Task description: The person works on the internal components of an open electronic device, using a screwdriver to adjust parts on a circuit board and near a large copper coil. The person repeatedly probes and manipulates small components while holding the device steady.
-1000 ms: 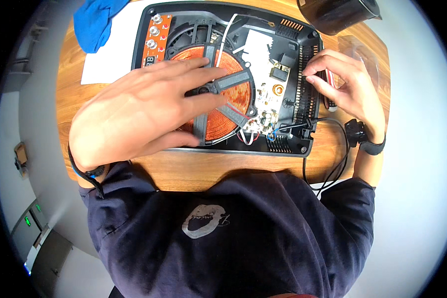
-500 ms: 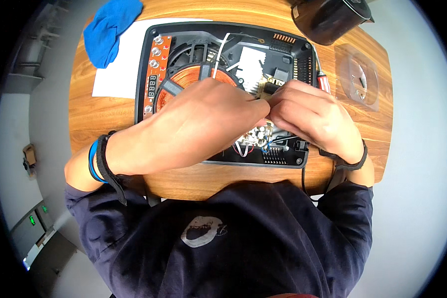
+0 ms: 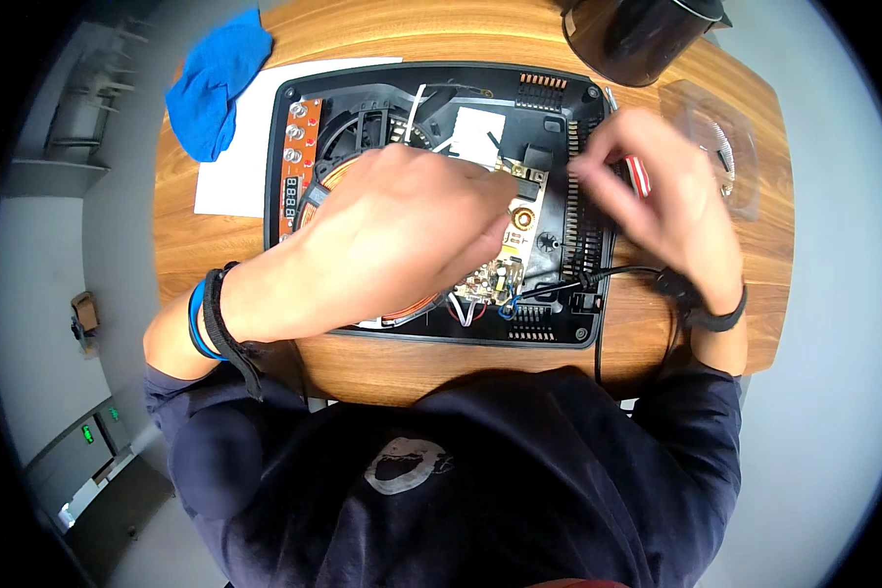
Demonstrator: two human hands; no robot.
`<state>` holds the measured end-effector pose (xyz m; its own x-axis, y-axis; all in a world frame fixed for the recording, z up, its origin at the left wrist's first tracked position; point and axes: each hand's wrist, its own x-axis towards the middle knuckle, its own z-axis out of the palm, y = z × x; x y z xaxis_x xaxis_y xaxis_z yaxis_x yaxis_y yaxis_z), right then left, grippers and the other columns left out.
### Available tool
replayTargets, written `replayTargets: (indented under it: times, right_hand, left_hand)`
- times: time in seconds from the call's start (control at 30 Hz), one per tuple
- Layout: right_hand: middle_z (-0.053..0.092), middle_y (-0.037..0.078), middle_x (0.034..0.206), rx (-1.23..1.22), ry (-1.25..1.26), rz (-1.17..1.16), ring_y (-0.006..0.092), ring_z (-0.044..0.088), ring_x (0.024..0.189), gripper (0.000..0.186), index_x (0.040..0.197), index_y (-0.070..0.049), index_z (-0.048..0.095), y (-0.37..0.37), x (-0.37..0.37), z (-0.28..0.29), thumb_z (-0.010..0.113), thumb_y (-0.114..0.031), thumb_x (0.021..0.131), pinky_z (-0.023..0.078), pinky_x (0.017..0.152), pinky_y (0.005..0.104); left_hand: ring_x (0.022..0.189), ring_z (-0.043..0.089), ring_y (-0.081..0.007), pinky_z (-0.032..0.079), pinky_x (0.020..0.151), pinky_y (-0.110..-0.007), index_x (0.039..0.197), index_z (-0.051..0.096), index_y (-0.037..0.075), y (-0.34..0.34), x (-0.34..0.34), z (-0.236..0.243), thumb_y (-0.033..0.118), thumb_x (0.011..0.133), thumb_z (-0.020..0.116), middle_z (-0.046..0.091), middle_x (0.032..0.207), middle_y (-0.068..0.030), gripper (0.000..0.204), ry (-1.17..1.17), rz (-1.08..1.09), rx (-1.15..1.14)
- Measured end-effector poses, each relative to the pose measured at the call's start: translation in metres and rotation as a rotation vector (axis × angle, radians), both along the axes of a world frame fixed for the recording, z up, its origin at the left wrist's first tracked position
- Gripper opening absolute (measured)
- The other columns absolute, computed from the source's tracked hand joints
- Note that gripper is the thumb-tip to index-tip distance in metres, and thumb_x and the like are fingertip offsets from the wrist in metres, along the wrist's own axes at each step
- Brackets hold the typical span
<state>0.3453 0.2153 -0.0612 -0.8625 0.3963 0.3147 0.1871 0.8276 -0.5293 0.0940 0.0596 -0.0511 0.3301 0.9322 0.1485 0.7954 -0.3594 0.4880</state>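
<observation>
An opened induction cooker [image 3: 431,333] lies on the table, its black shell exposing the inside. My left hand [image 3: 412,216] is over the copper coil [image 3: 335,181], its fingers curled closed against the left edge of the circuit board [image 3: 524,191]. Its fingertips are hidden, so what they grip cannot be made out. Above the board a pale heatsink [image 3: 478,132] shows. My right hand [image 3: 657,191] is raised over the shell's right rim, bent at the fingers and blurred by motion. A tool with a red and white handle [image 3: 639,176] is partly behind it.
A blue cloth [image 3: 216,88] rests on white paper [image 3: 227,181] at the far left. A dark kettle [image 3: 632,39] stands at the far right, near a clear plastic tray [image 3: 745,147] holding small parts. A black cord [image 3: 598,358] runs off the shell's near right corner.
My right hand has left the board beside my left hand and moved right, to the shell's rim. My left hand has shifted slightly left. More of the circuit board now shows.
</observation>
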Motion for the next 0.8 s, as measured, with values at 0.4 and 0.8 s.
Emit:
replayTargets:
  times: [0.4, 0.8]
  right_hand:
    - [0.077, 0.031, 0.097, 0.024, -0.579, -0.228, 0.0540, 0.075, 0.095, 0.039, 0.131, -0.001, 0.051, 0.039, 0.040, -0.037, 0.078, -0.018, 0.107, 0.060, 0.080, 0.0608]
    - [0.075, 0.014, 0.117, 0.279, -0.049, -0.187, 0.0419, 0.077, 0.098, 0.036, 0.146, -0.015, 0.067, 0.060, 0.032, -0.024, 0.072, -0.028, 0.114, 0.063, 0.082, 0.0504]
  left_hand:
    - [0.077, 0.073, -0.0457, 0.053, 0.067, -0.055, 0.112, 0.062, 0.005, 0.022, -0.007, 0.008, 0.017, 0.112, 0.069, 0.073, 0.083, -0.0211, 0.014, 0.118, 0.210, -0.183]
    - [0.078, 0.078, -0.0281, 0.060, 0.071, -0.038, 0.108, 0.076, 0.001, 0.023, -0.009, 0.010, 0.013, 0.108, 0.079, 0.080, 0.095, -0.0133, 0.013, 0.046, 0.148, -0.056]
